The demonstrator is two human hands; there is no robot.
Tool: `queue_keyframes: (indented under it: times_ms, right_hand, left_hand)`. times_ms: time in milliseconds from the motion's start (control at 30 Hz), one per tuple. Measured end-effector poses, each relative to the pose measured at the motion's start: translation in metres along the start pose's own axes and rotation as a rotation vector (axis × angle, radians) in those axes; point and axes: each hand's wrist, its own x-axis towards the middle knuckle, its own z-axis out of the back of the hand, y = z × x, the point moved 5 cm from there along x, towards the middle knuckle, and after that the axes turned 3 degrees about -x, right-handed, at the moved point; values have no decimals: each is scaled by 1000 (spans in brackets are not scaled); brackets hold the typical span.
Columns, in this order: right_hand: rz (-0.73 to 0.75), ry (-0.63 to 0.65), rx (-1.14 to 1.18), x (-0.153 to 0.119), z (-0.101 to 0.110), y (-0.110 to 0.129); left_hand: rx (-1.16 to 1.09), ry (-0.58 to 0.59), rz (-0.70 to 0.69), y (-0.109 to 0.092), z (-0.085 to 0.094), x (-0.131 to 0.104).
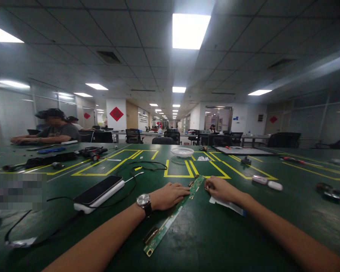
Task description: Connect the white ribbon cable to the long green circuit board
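Note:
A long, narrow green circuit board lies slantwise on the green table, with a connector at its near end and small parts along it. My left hand, a watch on its wrist, lies flat with fingers stretched out and fingertips on the board's left edge. Just right of the board's far end is my right hand. Its fingers are curled together in a pinch; what they hold, if anything, is hidden. Under and beside that hand lies a white flat ribbon cable with a blue end.
A phone rests on a white box at left, with black cable around it. Farther off stand a white round basket and a pale earbud-like case. Tools lie at both sides. A person sits at the far left.

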Motion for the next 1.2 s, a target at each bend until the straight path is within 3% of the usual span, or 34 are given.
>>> queue_keyframes:
  times_ms: [267,400,500,1000,1200]
  right_hand:
    - [43,-52,160,3,-7,21]
    - [3,-121,76,1,2,26]
    - [-40,-85,43,-2,5,26]
    - [-114,-80,-81,-2,-3,37]
    - [-60,-112,-10,0,-5,41]
  left_hand:
    - [-15,6,13,-2,1,0]
    - [-22,11,13,-2,1,1]
    - [-24,2,11,-1,0,0]
    - [-49,-8,25,-1,-1,2]
    - [-97,-10,87,-4,-4,6]
